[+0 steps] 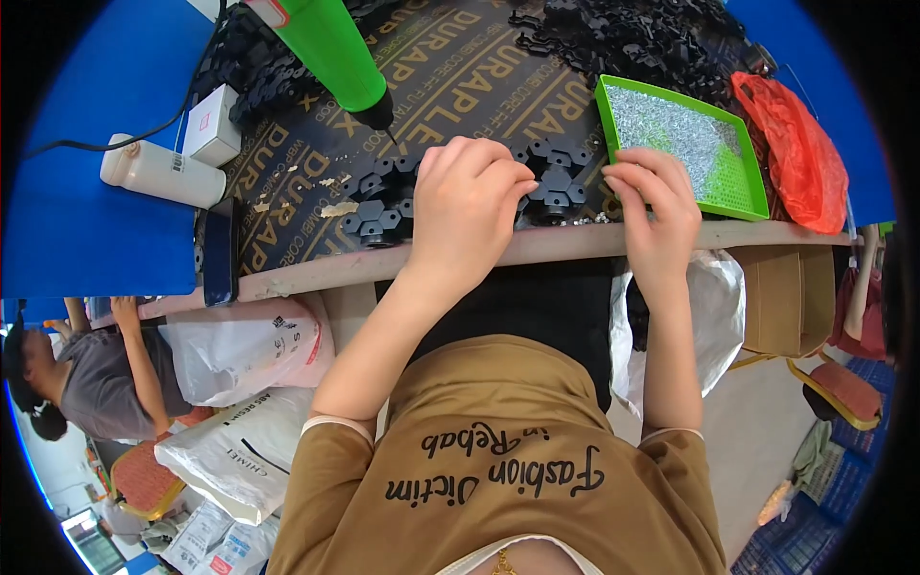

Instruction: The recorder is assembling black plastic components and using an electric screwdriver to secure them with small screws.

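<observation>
Over a row of black plastic parts with hexagonal plates [376, 218], my left hand [465, 206] is closed, thumb and fingertips pressed together. What it pinches, if anything, is too small or hidden to name. More of these black parts [558, 177] lie just right of its fingertips. My right hand [659, 206] is raised beside the near left edge of a green tray [755, 203], its thumb and forefinger pinched together. Any small thing between them cannot be made out. Small silvery metal pieces [661, 120] fill much of the tray. A green electric screwdriver [335, 57] hangs point down above the parts.
Heaps of black parts [632, 38] lie along the far side of the table [450, 67]. A red plastic bag [791, 158] sits right of the tray. At left are a white bottle [163, 172], a small white box [213, 126] and a dark phone-like slab [221, 251]. Another person [105, 379] works at far left.
</observation>
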### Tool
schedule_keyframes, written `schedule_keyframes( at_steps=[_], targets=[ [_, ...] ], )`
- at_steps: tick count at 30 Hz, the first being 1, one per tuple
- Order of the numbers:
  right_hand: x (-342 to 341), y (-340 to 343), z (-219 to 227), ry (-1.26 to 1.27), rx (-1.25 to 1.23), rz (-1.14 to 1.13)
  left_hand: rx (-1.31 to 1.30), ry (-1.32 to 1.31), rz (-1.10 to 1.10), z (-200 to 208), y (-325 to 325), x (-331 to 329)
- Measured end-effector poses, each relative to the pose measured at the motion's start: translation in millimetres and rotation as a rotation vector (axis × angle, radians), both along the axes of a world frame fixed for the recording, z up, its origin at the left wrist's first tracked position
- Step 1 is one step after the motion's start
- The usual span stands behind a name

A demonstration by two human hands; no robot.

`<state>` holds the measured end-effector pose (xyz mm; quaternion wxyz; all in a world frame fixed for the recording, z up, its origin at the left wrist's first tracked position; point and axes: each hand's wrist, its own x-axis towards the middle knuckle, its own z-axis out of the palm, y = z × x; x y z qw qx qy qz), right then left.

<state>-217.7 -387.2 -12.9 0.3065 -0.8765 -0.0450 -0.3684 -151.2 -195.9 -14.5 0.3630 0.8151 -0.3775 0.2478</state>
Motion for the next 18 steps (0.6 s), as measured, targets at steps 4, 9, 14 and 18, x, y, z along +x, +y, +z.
schedule_keyframes(
  at_steps=[4,9,14,18],
  targets=[
    [15.3,-7.4,-7.1,-0.040,-0.128,-0.036,0.108,-0.060,0.000,-3.6,-4.0,0.3],
    [26.5,-7.5,-9.2,-0.043,-0.209,-0.057,0.164,-0.097,-0.001,-2.2,-0.8,-1.3],
    [30.1,-7.1,-11.4,-0.002,-0.266,-0.059,0.177,-0.120,-0.017,-3.4,0.7,-1.9],
    [30.4,-7.0,-12.0,-0.026,-0.324,-0.033,0.168,-0.131,-0.055,-3.7,0.9,-1.1]
  ],
)
